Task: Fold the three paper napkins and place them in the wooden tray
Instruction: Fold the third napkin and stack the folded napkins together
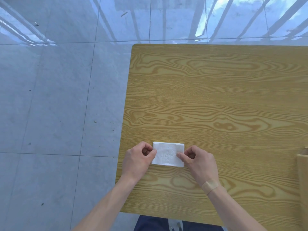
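Near the counter's (216, 97) front left corner lies a white paper napkin (168, 155), folded to a small rectangle. Left hand (139, 158) and right hand (199, 161) each pinch a short side of it, fingers (180, 155) narrowed onto the paper. At the right edge a pale wooden tray (302, 165) barely shows, well apart. Thin tissue could tear or spring open if the pinch drags unevenly. No writing or brand is readable anywhere.
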`<state>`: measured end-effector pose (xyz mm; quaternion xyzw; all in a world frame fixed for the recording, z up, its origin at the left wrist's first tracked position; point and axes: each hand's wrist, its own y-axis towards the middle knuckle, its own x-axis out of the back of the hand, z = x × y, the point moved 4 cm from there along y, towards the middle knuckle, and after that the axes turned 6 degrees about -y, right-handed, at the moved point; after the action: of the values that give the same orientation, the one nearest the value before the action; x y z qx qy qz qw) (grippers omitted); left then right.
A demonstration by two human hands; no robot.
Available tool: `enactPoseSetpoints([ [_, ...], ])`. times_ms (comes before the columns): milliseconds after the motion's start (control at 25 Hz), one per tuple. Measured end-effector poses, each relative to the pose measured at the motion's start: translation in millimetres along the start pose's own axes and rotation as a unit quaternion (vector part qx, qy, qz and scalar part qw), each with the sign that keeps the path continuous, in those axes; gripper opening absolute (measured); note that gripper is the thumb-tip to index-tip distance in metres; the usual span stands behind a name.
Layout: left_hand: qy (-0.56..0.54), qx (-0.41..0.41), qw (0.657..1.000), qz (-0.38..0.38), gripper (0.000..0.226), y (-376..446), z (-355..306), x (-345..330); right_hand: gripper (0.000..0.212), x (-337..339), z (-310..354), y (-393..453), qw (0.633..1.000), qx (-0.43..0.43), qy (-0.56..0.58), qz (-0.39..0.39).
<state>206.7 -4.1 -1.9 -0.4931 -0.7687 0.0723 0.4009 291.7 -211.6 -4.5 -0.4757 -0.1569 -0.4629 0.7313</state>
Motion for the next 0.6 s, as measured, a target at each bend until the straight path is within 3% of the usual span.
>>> enactPoseSetpoints([
  [320,0.079,-0.011,0.996,-0.027,0.021,0,-2,0,0.031,3,4,0,0.997,0.021,-0.074,-0.020],
  [440,0.109,-0.093,0.989,-0.032,0.031,0,-9,4,0.040,5,8,-2,0.992,0.087,-0.088,-0.033],
  [520,0.167,-0.167,0.972,-0.022,0.047,3,-15,4,0.055,6,13,-3,0.973,0.165,-0.150,-0.066],
  [600,0.235,-0.198,0.952,-0.005,0.052,7,-22,3,0.056,7,18,-3,0.952,0.206,-0.212,-0.083],
])
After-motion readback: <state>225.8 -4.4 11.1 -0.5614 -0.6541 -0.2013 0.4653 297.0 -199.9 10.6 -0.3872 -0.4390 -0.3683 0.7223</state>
